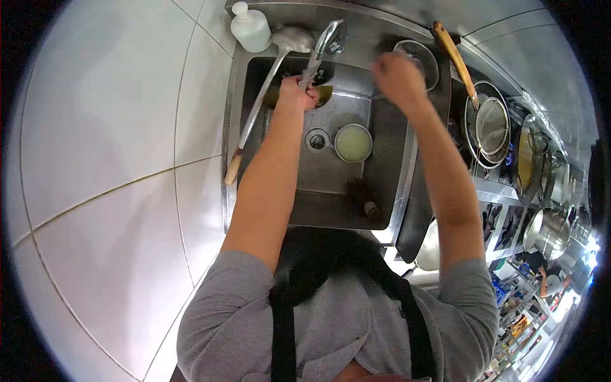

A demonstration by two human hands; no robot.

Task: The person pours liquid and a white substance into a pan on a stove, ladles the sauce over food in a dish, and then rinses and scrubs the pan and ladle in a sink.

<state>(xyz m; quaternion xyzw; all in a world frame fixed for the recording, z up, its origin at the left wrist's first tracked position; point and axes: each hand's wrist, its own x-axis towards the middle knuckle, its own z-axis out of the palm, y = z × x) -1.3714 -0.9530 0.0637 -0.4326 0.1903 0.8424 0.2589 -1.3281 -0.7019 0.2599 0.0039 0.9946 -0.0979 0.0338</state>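
Both bare arms are stretched toward the upper centre of the frame; the left hand (296, 94) is clenched, the right hand (398, 76) is blurred.

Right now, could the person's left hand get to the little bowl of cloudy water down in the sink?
Probably yes. The left hand is under the tap, just above the sink, and the bowl sits uncovered beside the drain. Nothing lies between them, so a short move down looks enough.
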